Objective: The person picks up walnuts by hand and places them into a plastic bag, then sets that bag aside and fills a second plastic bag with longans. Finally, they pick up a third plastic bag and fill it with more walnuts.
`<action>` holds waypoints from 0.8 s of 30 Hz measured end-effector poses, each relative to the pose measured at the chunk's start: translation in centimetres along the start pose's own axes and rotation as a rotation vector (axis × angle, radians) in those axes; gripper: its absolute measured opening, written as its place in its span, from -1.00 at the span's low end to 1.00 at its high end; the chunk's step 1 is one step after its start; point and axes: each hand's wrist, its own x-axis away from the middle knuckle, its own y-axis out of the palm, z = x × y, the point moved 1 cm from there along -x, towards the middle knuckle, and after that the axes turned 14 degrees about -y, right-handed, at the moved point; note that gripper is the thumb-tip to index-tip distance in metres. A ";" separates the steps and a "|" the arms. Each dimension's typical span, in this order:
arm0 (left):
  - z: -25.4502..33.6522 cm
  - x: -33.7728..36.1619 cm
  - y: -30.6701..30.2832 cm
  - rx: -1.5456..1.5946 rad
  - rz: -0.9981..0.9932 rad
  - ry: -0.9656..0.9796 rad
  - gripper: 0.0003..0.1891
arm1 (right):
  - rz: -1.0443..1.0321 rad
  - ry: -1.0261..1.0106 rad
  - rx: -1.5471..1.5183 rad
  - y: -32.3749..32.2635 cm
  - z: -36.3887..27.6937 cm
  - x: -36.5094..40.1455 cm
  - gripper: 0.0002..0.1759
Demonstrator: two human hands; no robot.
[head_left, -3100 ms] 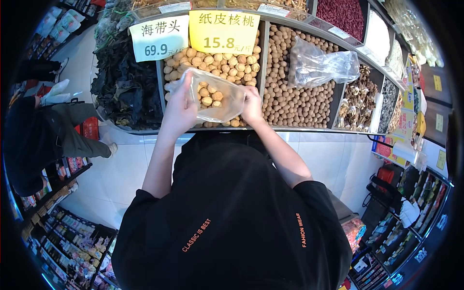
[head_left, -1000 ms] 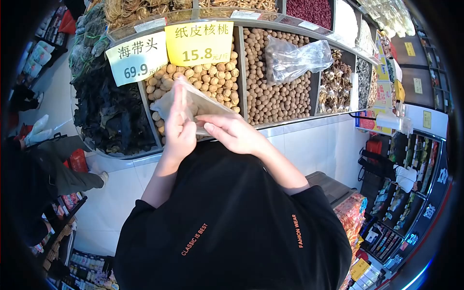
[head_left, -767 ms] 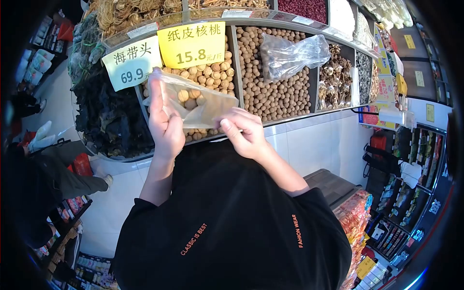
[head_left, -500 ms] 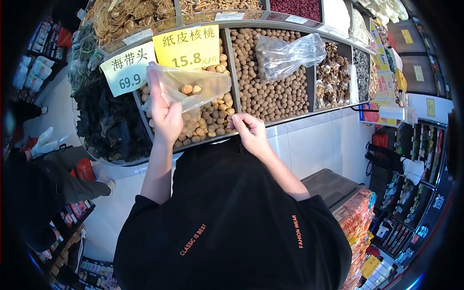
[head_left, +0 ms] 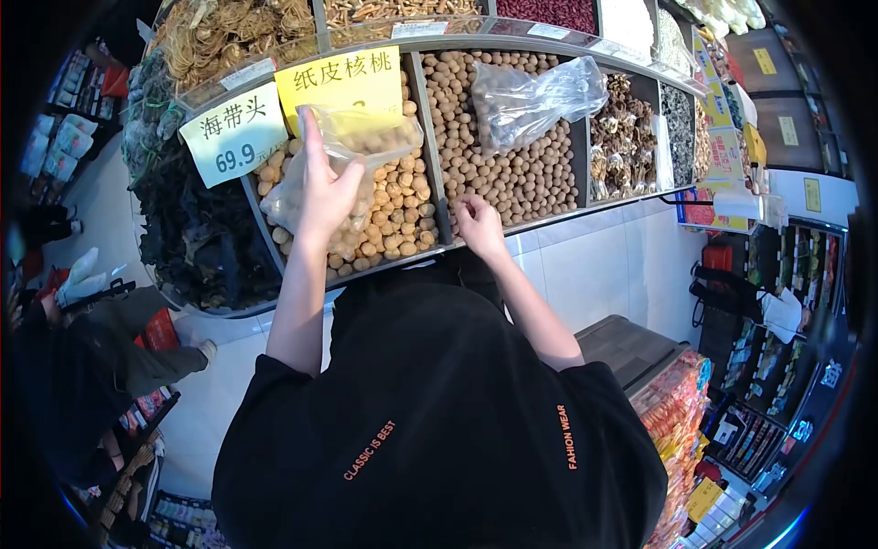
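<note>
"Where's the clear bag (head_left: 389, 139)?"

"Over the walnuts (head_left: 402, 215), in the left hand (head_left: 327, 197). The hand grips the plastic, and the bag spreads out on both sides of the fingers. Its upper part overlaps the lower part of the yellow sign (head_left: 306, 80), covering some of the price."

"Anything in it?"

"Roundish shapes show through, but I can't tell which are inside and which lie behind it."

"And the right hand (head_left: 478, 224)?"

"Off the bag, with its fingers curled in, at the near corner of the brown nuts (head_left: 530, 178). It's just right of the divider (head_left: 432, 156) between them and the walnuts. I can't tell whether it's clenched on something."

"What lies around there?"

"A second bag (head_left: 540, 101), crumpled and see-through, lies on top of the brown nuts. To the left of the walnuts is a compartment of dark dried pieces (head_left: 206, 229), with a pale green sign (head_left: 233, 133) reading 69.9 at its far end. Farther back, in the next row, there are red beans (head_left: 549, 13)."

"Anyone else about?"

"A person (head_left: 82, 366) in dark clothes, over on the left, near something red (head_left: 160, 329)."
</note>
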 end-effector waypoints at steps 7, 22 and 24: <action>-1.1 0.7 2.0 -0.206 0.106 0.050 -0.10 | 0.266 -0.279 0.560 -0.5 4.4 -8.2 -0.57; -4.3 5.8 15.7 -0.810 0.464 0.403 -0.27 | 0.053 -0.357 0.488 -3.1 8.9 -14.4 -0.55; -5.7 4.8 18.5 -0.745 0.393 0.262 -0.37 | -0.013 -0.354 0.363 -3.6 9.4 -14.8 -0.60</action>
